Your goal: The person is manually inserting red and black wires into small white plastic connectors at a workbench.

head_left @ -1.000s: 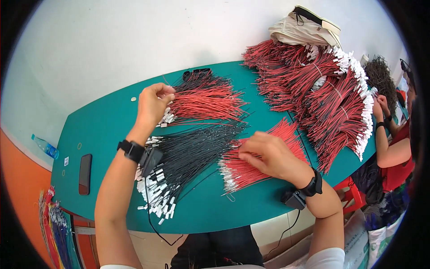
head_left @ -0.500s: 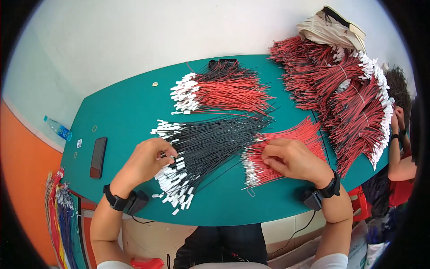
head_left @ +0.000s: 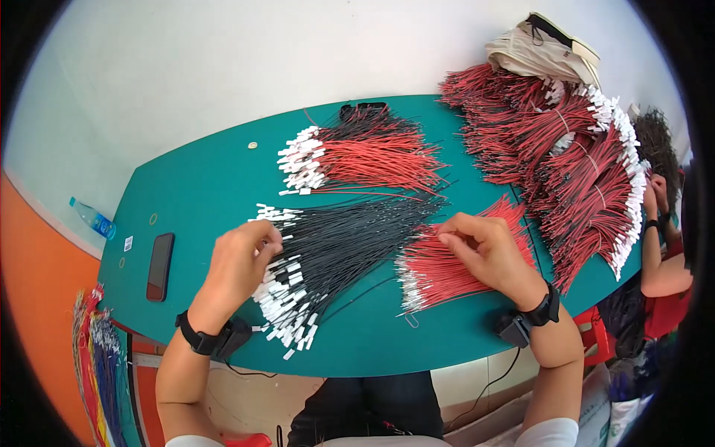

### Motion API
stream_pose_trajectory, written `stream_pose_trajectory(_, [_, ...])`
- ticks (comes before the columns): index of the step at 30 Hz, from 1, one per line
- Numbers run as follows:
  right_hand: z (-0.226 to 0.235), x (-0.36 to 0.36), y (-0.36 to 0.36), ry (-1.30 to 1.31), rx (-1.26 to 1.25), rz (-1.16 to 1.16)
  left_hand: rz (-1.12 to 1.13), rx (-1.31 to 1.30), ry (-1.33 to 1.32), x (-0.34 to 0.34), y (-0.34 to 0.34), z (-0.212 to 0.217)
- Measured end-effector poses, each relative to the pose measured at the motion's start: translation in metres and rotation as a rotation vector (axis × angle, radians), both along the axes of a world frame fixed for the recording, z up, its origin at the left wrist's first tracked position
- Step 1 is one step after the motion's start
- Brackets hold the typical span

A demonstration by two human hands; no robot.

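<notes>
Left fingers (head_left: pixel 269 234) partly hidden, co-worker (head_left: pixel 665 276) cut off at right.

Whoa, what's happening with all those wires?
Someone sits at a green table covered with wires. Their left hand is at the white connectors of the black wires, and their right hand is over the loose red wires. I can't tell if either pinches a wire. Behind lies a red-and-black wire pile, and a bigger wire heap is at the right.
</notes>
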State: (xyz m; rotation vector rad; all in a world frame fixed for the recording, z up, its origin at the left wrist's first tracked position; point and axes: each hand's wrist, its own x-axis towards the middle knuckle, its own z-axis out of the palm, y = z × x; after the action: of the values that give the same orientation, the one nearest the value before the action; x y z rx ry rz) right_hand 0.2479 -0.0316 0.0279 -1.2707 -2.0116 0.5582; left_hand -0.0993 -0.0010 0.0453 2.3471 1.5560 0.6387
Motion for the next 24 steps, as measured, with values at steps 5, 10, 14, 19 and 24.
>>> stream_pose_trajectory(5, [0.000, -0.003, -0.005, 0.192, 0.010, 0.098, -0.038, -0.258, -0.560, 0.037, 0.007, 0.011])
stream_pose_trajectory(10, [-0.004, -0.007, -0.007, 0.210, 0.075, 0.195, -0.215, -0.658, -0.880, 0.082, 0.010, -0.014])
stream_pose_trajectory(14, [-0.002, -0.005, -0.008, 0.151, 0.015, 0.187, -0.281, -0.756, -0.911, 0.100, 0.006, -0.027])
stream_pose_trajectory(19, [-0.012, -0.008, -0.005, 0.207, 0.164, 0.192, -0.301, -0.759, -0.919, 0.103, 0.002, -0.035])
stream_pose_trajectory(24, [-0.012, -0.010, -0.006, 0.223, 0.066, 0.178, -0.281, -0.773, -0.977, 0.102, 0.000, -0.041])
